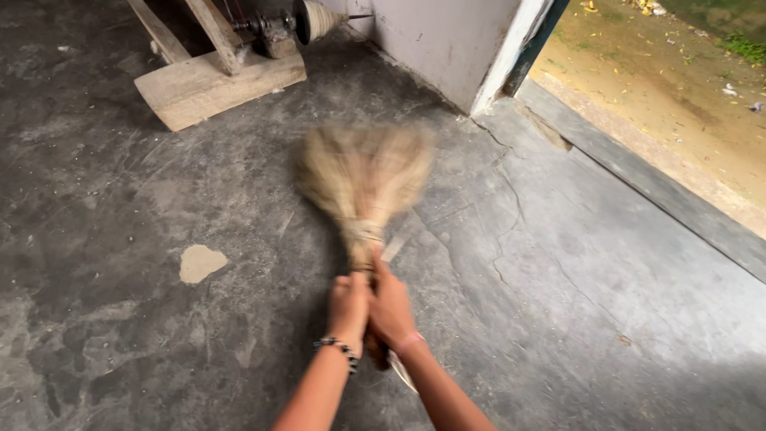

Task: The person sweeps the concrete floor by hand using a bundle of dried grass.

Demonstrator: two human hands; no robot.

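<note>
Hands, left (349, 307) and right (391, 307), both clamping shut around blurred straw-coloured grass broom (363, 179). Sweeping cracked grey concrete floor (558, 263). Possibly risking bristles snagging in cracks.

This looks like a simple rural home or small home workshop, seen just inside its doorway. The floor (159, 239) is bare, cracked grey cement with a pale chipped patch (201, 262). A wooden spinning frame (215, 76) with a wound cone of thread (317, 20) stands by the plastered wall (439, 40). Past the raised threshold (638, 183) lies a bare earth yard (662, 88) with scattered leaves.
</note>
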